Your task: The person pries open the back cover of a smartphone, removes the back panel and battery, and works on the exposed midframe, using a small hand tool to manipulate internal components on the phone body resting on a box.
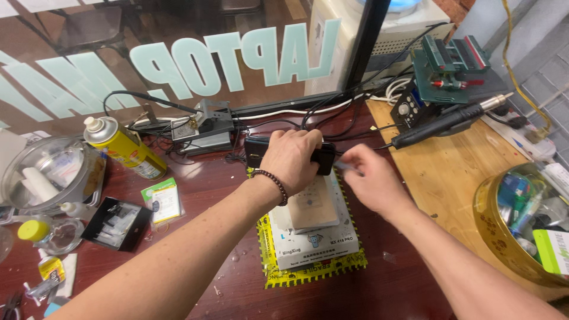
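Dark red-brown table (195, 195) by a shop window, cluttered w/ cables, a yellow spray can (127, 148) well left of the fingers, a glass bowl (44, 172) and a hot-air tool (444, 121) on the wooden board to the right. Left hand (291, 159) has its fingers closed over a black phone (258, 153) held on edge just above the grey heating pad (311, 228); right hand (370, 181) pinches something thin at the phone's right end, can't tell what. Risk imo: phone could slip or tip off the pad if the grip loosens, or the thin tool could skid and nick the fingers right beside it.

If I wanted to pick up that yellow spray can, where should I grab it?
Probably around the middle of its body. The yellow spray can lies on its side, white cap toward the back left, so come from above and pinch across its round sides.
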